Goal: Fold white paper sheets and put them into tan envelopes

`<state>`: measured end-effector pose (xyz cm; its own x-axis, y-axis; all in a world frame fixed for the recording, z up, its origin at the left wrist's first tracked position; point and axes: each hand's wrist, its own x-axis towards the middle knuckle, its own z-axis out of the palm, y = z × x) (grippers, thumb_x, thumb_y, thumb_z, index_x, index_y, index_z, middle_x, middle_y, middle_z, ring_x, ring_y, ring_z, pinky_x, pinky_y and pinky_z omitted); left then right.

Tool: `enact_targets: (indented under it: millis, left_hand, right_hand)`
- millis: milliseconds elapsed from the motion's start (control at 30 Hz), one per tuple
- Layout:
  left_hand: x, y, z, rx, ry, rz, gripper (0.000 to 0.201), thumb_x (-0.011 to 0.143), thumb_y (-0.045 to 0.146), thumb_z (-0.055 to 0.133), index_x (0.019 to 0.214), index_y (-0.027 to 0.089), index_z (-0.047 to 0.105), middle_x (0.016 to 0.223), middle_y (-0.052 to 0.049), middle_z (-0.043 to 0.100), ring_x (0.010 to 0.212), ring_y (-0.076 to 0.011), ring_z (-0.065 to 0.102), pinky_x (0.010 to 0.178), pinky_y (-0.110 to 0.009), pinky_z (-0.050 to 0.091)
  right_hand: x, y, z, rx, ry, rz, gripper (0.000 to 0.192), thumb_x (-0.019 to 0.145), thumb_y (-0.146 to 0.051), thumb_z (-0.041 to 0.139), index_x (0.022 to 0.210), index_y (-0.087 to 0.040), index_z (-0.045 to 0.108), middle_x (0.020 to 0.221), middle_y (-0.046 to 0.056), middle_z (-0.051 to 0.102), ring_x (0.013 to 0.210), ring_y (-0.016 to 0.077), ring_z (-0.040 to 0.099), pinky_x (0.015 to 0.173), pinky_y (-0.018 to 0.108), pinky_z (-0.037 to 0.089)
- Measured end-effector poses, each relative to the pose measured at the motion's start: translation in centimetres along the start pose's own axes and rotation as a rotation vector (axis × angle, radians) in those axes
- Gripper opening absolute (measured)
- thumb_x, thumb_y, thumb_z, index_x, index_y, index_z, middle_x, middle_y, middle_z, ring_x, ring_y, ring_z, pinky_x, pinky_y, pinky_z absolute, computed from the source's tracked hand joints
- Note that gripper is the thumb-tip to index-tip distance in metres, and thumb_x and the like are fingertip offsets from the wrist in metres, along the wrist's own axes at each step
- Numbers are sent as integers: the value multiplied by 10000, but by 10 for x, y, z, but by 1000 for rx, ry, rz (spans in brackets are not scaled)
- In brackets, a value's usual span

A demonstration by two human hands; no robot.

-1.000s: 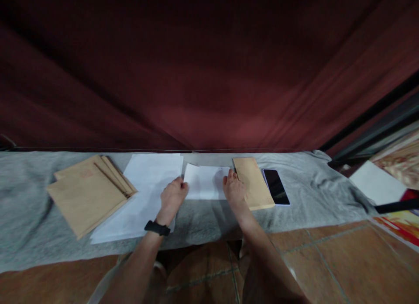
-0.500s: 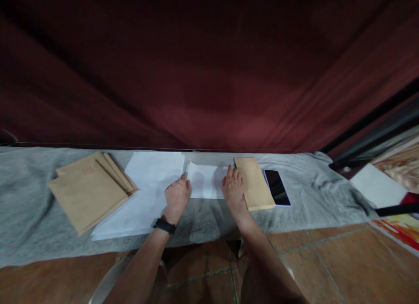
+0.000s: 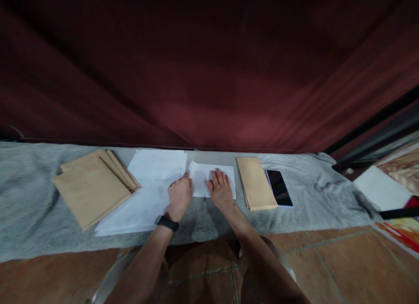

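Note:
A folded white sheet of paper (image 3: pixel 231 178) lies crosswise in front of me on the grey cloth. My left hand (image 3: pixel 180 193), with a dark watch on its wrist, has its fingers curled and pinched at the sheet's left edge. The left end of the sheet lifts slightly there. Flat on the sheet's middle rests my right hand (image 3: pixel 221 189), fingers stretched out and somewhat apart. A stack of larger white paper (image 3: pixel 150 177) lies under and beside my left hand.
Brown envelopes (image 3: pixel 94 188) overlap the paper stack at the left. Another small pile of brown envelopes (image 3: pixel 257 184) lies right of the sheet, beside a phone (image 3: pixel 279 188). A dark red curtain (image 3: pixel 209 98) hangs along the back edge of the grey cloth (image 3: pixel 314 195).
My right hand has slid left from the sheet's right end to its middle, uncovering that end. My left hand stays at the left edge.

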<state>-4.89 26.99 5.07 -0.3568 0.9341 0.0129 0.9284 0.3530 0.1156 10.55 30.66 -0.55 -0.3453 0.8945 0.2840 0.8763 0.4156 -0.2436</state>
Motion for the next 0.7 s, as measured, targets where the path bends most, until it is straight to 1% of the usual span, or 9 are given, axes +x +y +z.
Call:
enact_targets:
  millis: [133, 233, 333, 400, 467, 533, 567, 633, 700]
  left_hand:
    - [0, 3, -5, 1, -23, -12, 353, 1022, 275, 355, 1187, 139, 635, 869, -151, 749, 887, -290, 745, 767, -367, 527]
    - [-2, 4, -7, -4, -12, -12, 344, 1021, 274, 357, 1167, 137, 637, 865, -142, 745, 885, -286, 741, 793, -377, 525]
    - [-4, 4, -7, -5, 57, 3, 328, 1007, 242, 374, 1161, 116, 634, 919, -150, 740, 919, -291, 726, 864, -416, 519]
    - [-5, 5, -4, 4, 133, 33, 340, 990, 205, 378, 1193, 94, 627, 1036, -182, 727, 1010, -315, 700, 920, -454, 504]
    - [-5, 9, 4, -27, 207, 109, 388, 987, 190, 363, 1269, 75, 604, 1223, -215, 679, 1154, -330, 646, 988, -474, 481]
    - [-4, 16, 14, -115, 240, 246, 447, 1003, 209, 335, 1367, 68, 554, 1422, -209, 580, 1325, -313, 544, 1087, -458, 436]
    - [-4, 20, 20, -163, 234, 327, 472, 1014, 229, 320, 1407, 72, 527, 1494, -189, 529, 1393, -293, 484, 1136, -443, 403]
    - [-4, 28, 31, -225, 186, 452, 510, 1033, 287, 295, 1462, 88, 487, 1565, -142, 468, 1476, -259, 385, 1208, -432, 330]
    - [-5, 36, 40, -238, 135, 482, 545, 1043, 348, 270, 1491, 105, 464, 1576, -119, 462, 1501, -245, 348, 1242, -445, 278]
  right_hand:
    - [-3, 2, 5, -27, 17, -5, 512, 1058, -350, 434, 1509, -110, 470, 1585, 176, 419, 1477, 304, 374, 1205, 484, 290]
    - [-5, 1, 7, -42, 29, -4, 519, 1059, -353, 431, 1511, -101, 466, 1585, 181, 416, 1480, 308, 368, 1206, 485, 287]
    - [-5, 1, 9, -47, 39, -9, 522, 1060, -357, 422, 1515, -103, 462, 1583, 181, 418, 1481, 307, 368, 1206, 492, 286]
    - [-5, 0, 9, -47, 38, -9, 527, 1063, -363, 409, 1519, -104, 455, 1587, 179, 412, 1481, 305, 367, 1209, 494, 281]
    - [-4, -1, 9, -47, 22, -2, 534, 1067, -366, 390, 1527, -100, 443, 1597, 177, 394, 1487, 303, 357, 1214, 492, 270]
    - [-4, -1, 8, -47, -9, 5, 539, 1068, -356, 373, 1539, -98, 422, 1612, 172, 367, 1501, 300, 333, 1222, 489, 256]
    - [-4, -1, 6, -49, -29, 6, 538, 1067, -337, 366, 1548, -100, 406, 1620, 167, 352, 1510, 296, 315, 1226, 488, 247]
    - [-4, 0, 4, -57, -74, -2, 539, 1054, -273, 360, 1566, -104, 368, 1635, 157, 319, 1528, 282, 278, 1235, 485, 228]
    - [-4, 0, 1, -72, -111, -16, 553, 1034, -210, 361, 1576, -101, 343, 1645, 152, 292, 1537, 273, 256, 1244, 474, 207]
